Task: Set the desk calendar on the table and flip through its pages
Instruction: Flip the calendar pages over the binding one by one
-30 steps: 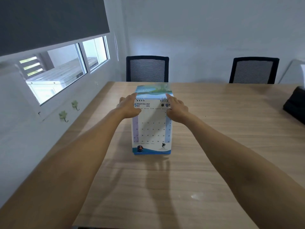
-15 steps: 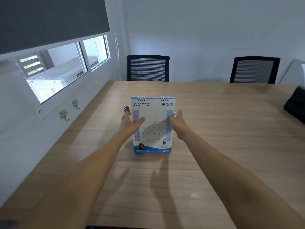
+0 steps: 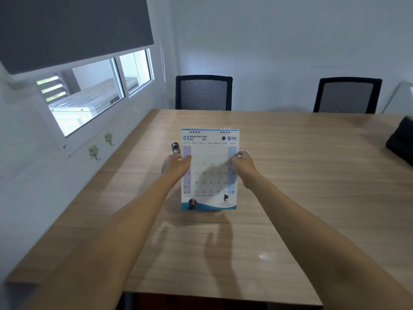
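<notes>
A white desk calendar (image 3: 210,153) with spiral rings on top stands upright on the wooden table (image 3: 290,175), showing the May page with a blue wave at its foot. My left hand (image 3: 175,165) grips the calendar's left edge at mid height, thumb on the page. On the opposite edge my right hand (image 3: 244,163) holds it the same way. Each hand wears a ring-like metal piece on a finger.
Two black mesh office chairs (image 3: 203,92) (image 3: 347,95) stand at the table's far side. A black bag (image 3: 401,139) lies at the right edge. The wall with a window (image 3: 96,90) and two green hooks (image 3: 95,152) runs along the left.
A page went over the top, leaving the May sheet in front. Both hands slid down from the top edge to the calendar's sides and now hold it there.
</notes>
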The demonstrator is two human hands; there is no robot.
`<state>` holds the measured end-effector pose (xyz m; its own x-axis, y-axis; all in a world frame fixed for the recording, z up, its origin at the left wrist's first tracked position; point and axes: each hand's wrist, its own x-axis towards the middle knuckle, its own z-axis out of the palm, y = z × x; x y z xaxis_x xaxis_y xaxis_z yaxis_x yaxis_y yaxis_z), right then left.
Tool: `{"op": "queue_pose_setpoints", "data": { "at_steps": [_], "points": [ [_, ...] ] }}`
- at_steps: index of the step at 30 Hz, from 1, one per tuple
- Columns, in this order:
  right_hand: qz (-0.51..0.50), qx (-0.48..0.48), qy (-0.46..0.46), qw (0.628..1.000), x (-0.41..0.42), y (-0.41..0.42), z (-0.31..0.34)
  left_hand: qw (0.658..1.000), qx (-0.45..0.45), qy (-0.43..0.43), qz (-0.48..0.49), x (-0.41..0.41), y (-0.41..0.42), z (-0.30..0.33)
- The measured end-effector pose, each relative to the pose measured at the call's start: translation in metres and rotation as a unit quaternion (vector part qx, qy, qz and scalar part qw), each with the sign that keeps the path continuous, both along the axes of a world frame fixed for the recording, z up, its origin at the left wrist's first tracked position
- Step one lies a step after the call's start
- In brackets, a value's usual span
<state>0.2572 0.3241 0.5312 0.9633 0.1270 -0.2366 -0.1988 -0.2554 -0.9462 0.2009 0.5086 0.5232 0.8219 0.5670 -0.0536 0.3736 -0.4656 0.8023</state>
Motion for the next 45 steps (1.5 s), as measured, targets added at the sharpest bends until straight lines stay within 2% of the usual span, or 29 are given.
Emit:
{"op": "queue_pose_setpoints", "data": {
  "at_steps": [2,4,6,8,10,13,16,17,18,20,22,25,28,30,36,42,45],
  "points": [
    [0.005,0.001,-0.009,1.0,0.001,-0.007,0.004,1.0,0.009,-0.017,0.012,-0.003,0.007,0.005],
    [0.021,-0.019,-0.01,1.0,0.003,-0.014,0.014,0.999,-0.025,-0.027,0.013,-0.006,0.013,0.012],
    [0.02,-0.018,-0.001,1.0,0.006,-0.02,0.025,0.995,-0.089,-0.032,0.014,-0.007,0.019,0.022],
    [0.019,0.022,0.024,0.999,0.011,-0.025,0.035,0.984,-0.177,-0.03,0.012,-0.008,0.025,0.034],
    [0.029,0.066,0.053,0.996,0.012,-0.029,0.046,0.968,-0.247,-0.037,-0.002,-0.007,0.029,0.047],
    [0.013,0.103,0.02,0.994,0.014,-0.029,0.062,0.938,-0.331,-0.089,-0.041,-0.008,0.026,0.072],
    [0.028,0.243,0.032,0.969,0.016,-0.023,0.073,0.885,-0.436,-0.154,-0.059,0.0,0.024,0.09],
    [0.031,0.264,0.037,0.963,0.02,-0.018,0.073,0.887,-0.429,-0.161,-0.061,0.003,0.023,0.093],
    [0.037,0.242,0.017,0.97,0.023,-0.014,0.074,0.899,-0.401,-0.162,-0.068,0.007,0.022,0.093],
    [0.065,0.143,-0.057,0.986,0.019,-0.008,0.077,0.941,-0.292,-0.147,-0.082,0.014,0.018,0.092],
    [0.092,0.019,-0.142,0.985,0.021,-0.001,0.075,0.974,-0.16,-0.129,-0.093,0.021,0.013,0.09],
    [0.135,-0.181,-0.243,0.943,0.029,0.006,0.063,0.99,-0.034,-0.096,-0.094,0.027,0.01,0.085],
    [0.153,-0.305,-0.235,0.91,0.036,0.008,0.054,0.992,0.031,-0.039,-0.119,0.031,0.014,0.073],
    [0.155,-0.329,-0.224,0.904,0.038,0.008,0.05,0.987,0.085,-0.008,-0.135,0.03,0.014,0.068],
    [0.149,-0.367,-0.228,0.889,0.042,0.007,0.041,0.975,0.167,0.026,-0.148,0.034,0.016,0.061],
    [0.135,-0.356,-0.236,0.894,0.046,0.009,0.036,0.967,0.205,0.036,-0.148,0.038,0.016,0.06],
    [0.134,-0.355,-0.238,0.894,0.047,0.009,0.037,0.97,0.193,0.033,-0.147,0.037,0.014,0.06]
  ]
}}
